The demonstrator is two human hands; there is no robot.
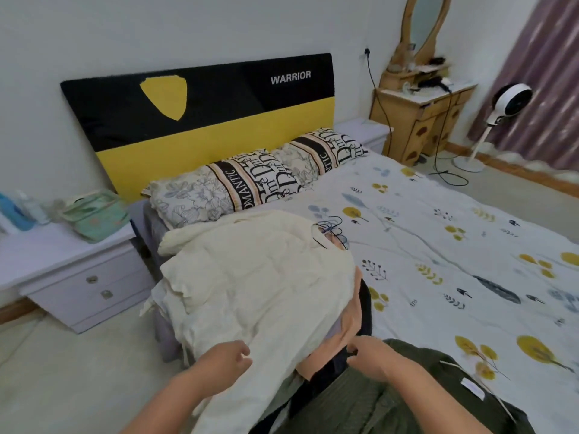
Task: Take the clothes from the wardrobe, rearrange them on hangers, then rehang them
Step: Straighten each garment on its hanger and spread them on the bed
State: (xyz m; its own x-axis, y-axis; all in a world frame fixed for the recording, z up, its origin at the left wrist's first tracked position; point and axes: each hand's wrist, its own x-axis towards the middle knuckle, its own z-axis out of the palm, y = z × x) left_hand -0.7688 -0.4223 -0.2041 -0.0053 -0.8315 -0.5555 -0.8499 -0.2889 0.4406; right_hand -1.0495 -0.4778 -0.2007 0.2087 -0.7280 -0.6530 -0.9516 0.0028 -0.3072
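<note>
Head view looks down on a heap of clothes at the bed's (438,245) near edge. Left hand (224,360) pinches the cream jacket (250,277) on top; right hand (371,358), fingers curled, grips dark fabric (326,375) beside an olive garment (369,402). Wire hangers (332,228) lie at the collar.

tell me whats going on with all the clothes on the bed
A person is sorting a pile of clothes at the near corner of the bed. The left hand rests on a cream garment on top of the pile, fingers curled at its edge. The right hand pinches dark fabric beside an olive garment. Wire hangers stick out at the far end of the pile, so nothing is rehung yet.
</note>
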